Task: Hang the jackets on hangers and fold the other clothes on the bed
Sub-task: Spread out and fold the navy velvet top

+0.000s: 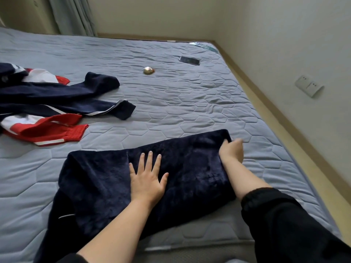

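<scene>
— Dark navy fleece garment (106, 186) lies spread across the near edge of the grey-blue quilted mattress (190, 95), right in front of you.
— And your left hand (147, 179) lies flat on its middle, fingers straight and fanned wide!
— Your right hand (230, 149) is at the far right corner, fingers curled round the fabric's edge, though it's blurred.
— Off to the left, a heap of navy, red and white clothes (38, 103), well apart from yours.
— Further back, a small gold object (148, 70) and a black phone (189, 60) lie on the mattress.
</scene>
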`<action>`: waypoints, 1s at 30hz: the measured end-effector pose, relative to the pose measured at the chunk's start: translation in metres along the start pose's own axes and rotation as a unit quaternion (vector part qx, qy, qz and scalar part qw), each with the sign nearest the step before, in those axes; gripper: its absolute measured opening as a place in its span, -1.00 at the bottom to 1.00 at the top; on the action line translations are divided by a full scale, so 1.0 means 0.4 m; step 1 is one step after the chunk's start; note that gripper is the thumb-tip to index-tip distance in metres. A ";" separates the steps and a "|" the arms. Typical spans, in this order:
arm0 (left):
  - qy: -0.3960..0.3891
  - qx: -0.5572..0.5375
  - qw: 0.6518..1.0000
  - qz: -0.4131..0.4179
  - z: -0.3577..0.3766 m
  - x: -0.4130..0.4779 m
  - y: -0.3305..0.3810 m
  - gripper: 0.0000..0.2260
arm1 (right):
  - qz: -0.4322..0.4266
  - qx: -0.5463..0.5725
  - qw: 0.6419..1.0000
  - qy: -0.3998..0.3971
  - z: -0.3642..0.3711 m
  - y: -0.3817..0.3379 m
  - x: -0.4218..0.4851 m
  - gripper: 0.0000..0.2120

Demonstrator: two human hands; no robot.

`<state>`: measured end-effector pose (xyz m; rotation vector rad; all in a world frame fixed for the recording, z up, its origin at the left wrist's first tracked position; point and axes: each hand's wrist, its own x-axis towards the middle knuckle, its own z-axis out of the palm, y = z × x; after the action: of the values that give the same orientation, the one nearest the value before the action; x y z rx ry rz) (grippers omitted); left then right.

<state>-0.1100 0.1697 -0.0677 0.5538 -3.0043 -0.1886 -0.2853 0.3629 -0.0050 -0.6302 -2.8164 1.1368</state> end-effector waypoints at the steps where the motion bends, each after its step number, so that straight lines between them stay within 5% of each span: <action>1: 0.000 0.002 1.000 -0.001 0.003 0.002 0.000 -0.38 | -0.059 -0.024 0.998 0.028 -0.005 -0.014 -0.005 -0.63; 4: -0.011 0.008 1.000 0.000 0.003 0.004 0.003 -0.33 | -0.295 -0.044 0.949 0.099 -0.021 -0.053 -0.081 -0.52; 8: -0.032 0.010 0.999 0.005 -0.018 0.000 0.004 -0.24 | -0.448 -0.261 0.849 -0.101 0.036 0.010 -0.241 -0.40; 9: -0.036 0.011 0.999 0.010 -0.027 -0.003 0.004 -0.24 | -0.437 -0.312 0.834 -0.127 0.052 0.045 -0.247 -0.44; 12: -0.050 0.010 0.998 0.034 -0.057 -0.014 0.000 -0.23 | -0.353 -0.302 0.874 -0.144 0.058 0.098 -0.218 -0.49; 17: -0.039 0.075 0.995 0.048 -0.117 -0.046 -0.088 -0.36 | -0.335 -0.314 0.875 -0.153 0.052 0.079 -0.225 -0.49; 20: -0.028 0.072 0.996 -0.050 -0.144 -0.074 -0.184 -0.43 | -0.326 -0.362 0.862 -0.137 0.046 0.071 -0.240 -0.48; 24: -0.047 -0.010 0.971 -0.235 -0.167 -0.127 -0.276 -0.14 | -0.310 -0.395 0.857 -0.113 0.045 0.058 -0.275 -0.47; 28: -0.025 -0.211 0.899 -0.384 -0.189 -0.154 -0.311 0.10 | -0.306 -0.394 0.861 -0.099 0.041 0.064 -0.296 -0.47; 30: -0.009 -0.326 0.852 -0.409 -0.189 -0.160 -0.331 0.05 | -0.310 -0.395 0.860 -0.091 0.038 0.077 -0.311 -0.46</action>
<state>0.0034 0.0618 -0.0143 1.6402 -2.2470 -1.1820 -0.1632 0.3254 -0.0227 0.4234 -3.1753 -0.0993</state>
